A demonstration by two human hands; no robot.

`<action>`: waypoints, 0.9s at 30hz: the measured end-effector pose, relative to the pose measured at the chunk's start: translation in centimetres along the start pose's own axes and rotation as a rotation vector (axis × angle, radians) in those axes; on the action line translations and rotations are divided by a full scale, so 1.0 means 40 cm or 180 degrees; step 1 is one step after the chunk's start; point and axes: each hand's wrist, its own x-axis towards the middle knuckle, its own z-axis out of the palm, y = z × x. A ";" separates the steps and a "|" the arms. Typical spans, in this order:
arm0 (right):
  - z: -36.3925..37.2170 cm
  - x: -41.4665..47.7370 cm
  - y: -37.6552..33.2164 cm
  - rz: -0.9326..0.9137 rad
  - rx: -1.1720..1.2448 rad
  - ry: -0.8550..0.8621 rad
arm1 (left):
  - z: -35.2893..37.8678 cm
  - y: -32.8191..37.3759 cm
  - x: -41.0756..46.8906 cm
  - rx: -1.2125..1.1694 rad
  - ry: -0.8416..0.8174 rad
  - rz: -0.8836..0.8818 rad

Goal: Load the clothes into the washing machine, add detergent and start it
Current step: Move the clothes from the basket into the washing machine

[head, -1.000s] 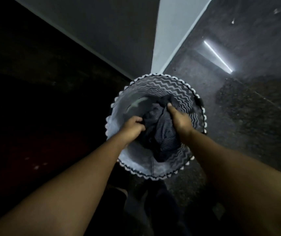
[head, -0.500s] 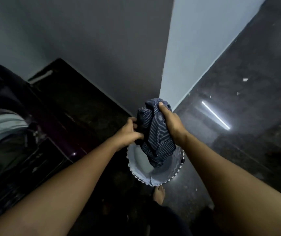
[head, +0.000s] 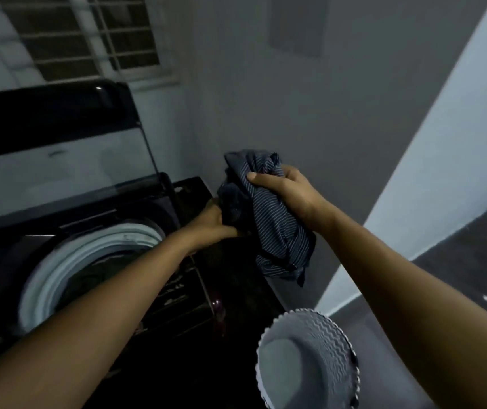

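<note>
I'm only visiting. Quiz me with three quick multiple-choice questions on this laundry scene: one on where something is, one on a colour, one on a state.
1. Where is the laundry basket relative to the washing machine?
A on top of it; B on the floor beside it; C inside it.
2. What colour is the garment?
A dark blue with thin pale stripes; B plain red; C white.
3. How is the machine's lid?
A shut; B lying on the floor; C raised open.

Answers: 1 B, it stands on the floor to the machine's right. 2 A, the stripes show below the right hand gripping it. 3 C, it stands upright at the machine's back.
</note>
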 end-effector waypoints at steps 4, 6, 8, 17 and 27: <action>0.162 0.082 -0.146 -0.0479 0.0003 -0.0284 | -0.177 0.010 -0.074 -0.0302 0.0350 0.0194; 0.241 0.117 -0.206 -0.0649 0.0040 -0.0385 | -0.263 -0.006 -0.098 -0.0535 0.0541 0.0194; 0.321 0.157 -0.252 -0.0754 0.0076 -0.0485 | -0.358 -0.032 -0.122 -0.0683 0.0757 0.0089; 0.574 0.321 -0.234 -0.0747 -0.0398 -0.0803 | -0.711 -0.245 -0.293 -0.0878 0.1703 -0.0021; 0.801 0.390 -0.021 -0.0033 -0.0793 -0.0616 | -0.767 -0.503 -0.376 -0.1051 0.1827 -0.0843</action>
